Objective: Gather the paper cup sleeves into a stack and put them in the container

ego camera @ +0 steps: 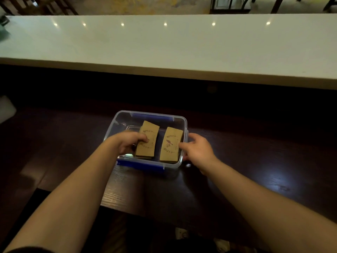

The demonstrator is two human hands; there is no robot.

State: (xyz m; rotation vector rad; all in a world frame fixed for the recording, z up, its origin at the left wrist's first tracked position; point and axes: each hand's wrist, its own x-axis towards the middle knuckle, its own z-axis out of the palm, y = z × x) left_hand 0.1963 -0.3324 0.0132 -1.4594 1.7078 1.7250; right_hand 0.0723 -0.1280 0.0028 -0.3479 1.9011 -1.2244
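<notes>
Head view, one frame; items entered from largest to smallest.

White counter (182,46): long, pale, glossy, spanning the far half of the frame; bare as far as can be seen, with a row of lamp reflections along it. Well apart from the work.

Dark wooden table (255,170): the work surface, nearer than the counter and lower. No loose sleeves show anywhere on its visible top, so gathering looks finished.

Clear plastic container (179,119): rectangular, lidless, blue latch strips on its near and far rims, standing on the table ahead of the person. No lid in view; nothing blocks the opening.

Left sleeve stack (146,141): brown card sleeves, printed face up, lying inside the container on its left side, a few edges showing beneath the top one.

Right sleeve stack (171,144): same kind, inside the container on its right side, just beside the first and not overlapping it.

Left hand (127,143): inside the container, fingers curled over the near-left edge of the left sleeve stack, gripping or pressing it; which one cannot be told.

Right hand (197,148): loosely spread at the container's right wall, fingertips touching the right sleeve stack's edge, thumb outside the rim.

Status, as judged: both stacks are in; only squaring up, or merging the two into one stack, seems left.
</notes>
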